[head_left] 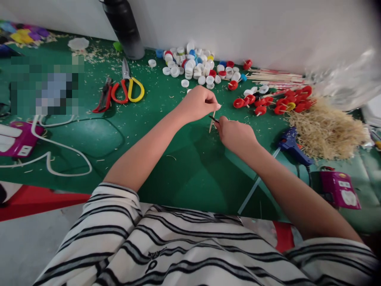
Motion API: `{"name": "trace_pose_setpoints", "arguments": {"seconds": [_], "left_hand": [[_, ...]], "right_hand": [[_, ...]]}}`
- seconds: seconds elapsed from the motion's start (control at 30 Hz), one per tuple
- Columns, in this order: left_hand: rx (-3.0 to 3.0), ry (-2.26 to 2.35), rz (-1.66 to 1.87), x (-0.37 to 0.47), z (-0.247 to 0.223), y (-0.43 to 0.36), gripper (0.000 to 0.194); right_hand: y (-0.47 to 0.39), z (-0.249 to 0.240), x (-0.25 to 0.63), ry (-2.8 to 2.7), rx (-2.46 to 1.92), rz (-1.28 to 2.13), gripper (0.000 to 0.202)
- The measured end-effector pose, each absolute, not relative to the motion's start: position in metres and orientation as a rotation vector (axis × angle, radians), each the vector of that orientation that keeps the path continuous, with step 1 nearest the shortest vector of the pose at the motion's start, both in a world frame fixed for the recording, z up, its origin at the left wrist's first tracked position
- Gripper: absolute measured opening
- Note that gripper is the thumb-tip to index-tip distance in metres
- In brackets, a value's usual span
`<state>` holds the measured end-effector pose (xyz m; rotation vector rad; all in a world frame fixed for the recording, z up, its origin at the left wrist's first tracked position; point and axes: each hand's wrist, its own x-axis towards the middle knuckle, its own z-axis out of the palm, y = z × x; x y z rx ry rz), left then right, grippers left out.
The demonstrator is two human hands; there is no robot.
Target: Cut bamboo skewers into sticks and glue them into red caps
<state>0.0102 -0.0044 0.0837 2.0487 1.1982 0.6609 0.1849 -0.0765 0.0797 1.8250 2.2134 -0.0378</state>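
Observation:
My left hand (199,104) is closed, with thumb and fingertips pinching the top of a thin wooden stick (211,125) that points down toward the table. Just right of it, my right hand (236,133) is closed around a small tool with a dark, narrow tip (213,118). That tip meets or crosses the stick; its handle is hidden in my fist, so its exact kind does not show. Beyond my hands lies a heap of plastic bottle caps (196,69), mostly white.
Red-and-yellow scissors (128,89), red-handled pliers (104,97) and a black bottle (126,29) are at left. On the right lie red caps on sticks (293,101), bare sticks (276,77), straw-like fibre (327,129), a blue glue gun (293,147) and a purple box (339,190).

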Motion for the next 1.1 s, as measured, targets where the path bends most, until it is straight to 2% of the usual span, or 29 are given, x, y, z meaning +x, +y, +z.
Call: {"name": "trace_pose_setpoints", "arguments": {"seconds": [0.3, 0.7, 1.1], "left_hand": [[2.071, 1.229, 0.675, 0.007, 0.078, -0.001, 0.018], [1.999, 1.309, 0.616, -0.013, 0.068, 0.012, 0.017], [2.024, 1.233, 0.568, -0.005, 0.08, 0.005, 0.023]], "right_hand": [[-0.078, 0.07, 0.184, 2.212, 1.843, -0.061, 0.055], [-0.082, 0.06, 0.183, 2.164, 1.834, -0.245, 0.05], [-0.102, 0.059, 0.188, 2.142, 1.733, -0.135, 0.048]]}}
